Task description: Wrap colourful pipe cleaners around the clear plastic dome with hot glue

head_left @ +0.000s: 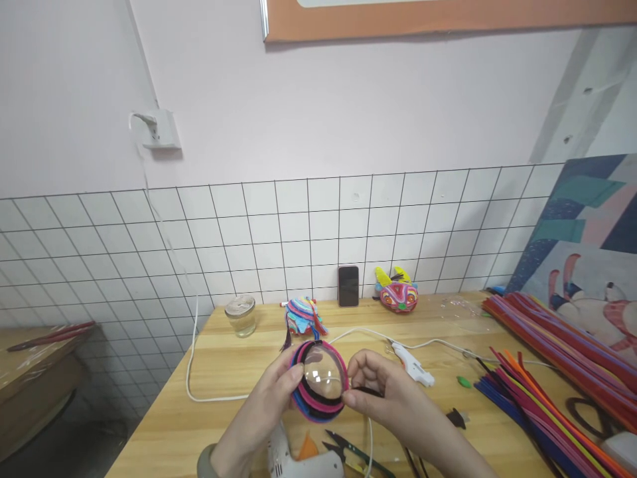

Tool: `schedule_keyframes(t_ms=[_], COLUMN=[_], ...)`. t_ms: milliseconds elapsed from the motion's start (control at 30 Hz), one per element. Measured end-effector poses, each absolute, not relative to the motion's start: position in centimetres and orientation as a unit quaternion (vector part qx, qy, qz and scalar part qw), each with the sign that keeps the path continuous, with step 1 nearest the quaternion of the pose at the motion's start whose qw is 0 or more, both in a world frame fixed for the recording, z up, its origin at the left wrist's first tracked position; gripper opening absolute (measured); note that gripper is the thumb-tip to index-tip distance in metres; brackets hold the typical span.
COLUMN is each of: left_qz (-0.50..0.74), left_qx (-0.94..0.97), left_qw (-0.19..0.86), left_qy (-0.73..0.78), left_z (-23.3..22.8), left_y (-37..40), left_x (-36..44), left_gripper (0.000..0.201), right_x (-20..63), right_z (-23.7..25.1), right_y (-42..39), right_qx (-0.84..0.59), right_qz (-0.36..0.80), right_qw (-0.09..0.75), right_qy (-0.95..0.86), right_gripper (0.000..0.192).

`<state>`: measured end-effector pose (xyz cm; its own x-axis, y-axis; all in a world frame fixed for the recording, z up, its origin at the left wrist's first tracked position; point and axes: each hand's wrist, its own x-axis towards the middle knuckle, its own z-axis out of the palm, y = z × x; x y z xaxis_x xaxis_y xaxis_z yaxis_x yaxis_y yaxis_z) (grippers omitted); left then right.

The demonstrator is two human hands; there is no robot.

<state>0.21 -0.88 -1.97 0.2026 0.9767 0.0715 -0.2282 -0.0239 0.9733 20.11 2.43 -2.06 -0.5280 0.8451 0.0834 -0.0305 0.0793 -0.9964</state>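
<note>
My left hand (269, 392) grips the left side of a round clear plastic dome (323, 375), its rim wrapped in pink, black and blue fuzzy pipe cleaners. At the dome's right edge, the closed fingers of my right hand (381, 385) pinch a black pipe cleaner (369, 392); part of it is hidden by the fingers. Below the hands lie a white and grey hot glue gun (308, 463), an orange piece (308, 447) and dark-bladed scissors (355, 450), partly cut off by the frame.
Along the wall stand a glass jar (241, 315), a blue striped craft piece (302, 316), a phone (348, 287) and a colourful animal face (398, 296). A white glue gun (414, 365) lies on the right, near bundled pipe cleaners (537, 411). A white cable (219, 399) crosses the table.
</note>
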Motion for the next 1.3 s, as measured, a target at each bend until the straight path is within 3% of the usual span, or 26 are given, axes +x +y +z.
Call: schedule_keyframes(t_ms=[200,433,700,1033,1300], left_qz=[0.508,0.517,0.523,0.499,0.495], left_qx=[0.553,0.538,0.489,0.484,0.477], left_qw=[0.563,0.564,0.602,0.656,0.671], left_qy=[0.346,0.355,0.355,0.294,0.277], left_z=[-2.1,-2.1,-3.5,-2.8,-2.9], left_y=[-1.1,-0.9,-0.7,-1.2,-1.2], left_x=[0.6,1.0,0.5,0.3,-0.2], left_gripper=[0.069,0.059,0.072,0.068,0.096], right_x=[19.9,19.6,19.6,19.8,19.8], right_z=[-2.9,-3.0,-2.8,-3.1,-3.0], right_y=[2.7,2.6,2.5,2.3,2.6], right_qx=[-0.326,-0.347,-0.374,-0.321,-0.320], right_qz=[0.597,0.578,0.530,0.611,0.604], right_qw=[0.407,0.392,0.395,0.360,0.347], right_qy=[-0.610,-0.626,-0.650,-0.627,-0.642], right_gripper=[0.042,0.053,0.049,0.062,0.056])
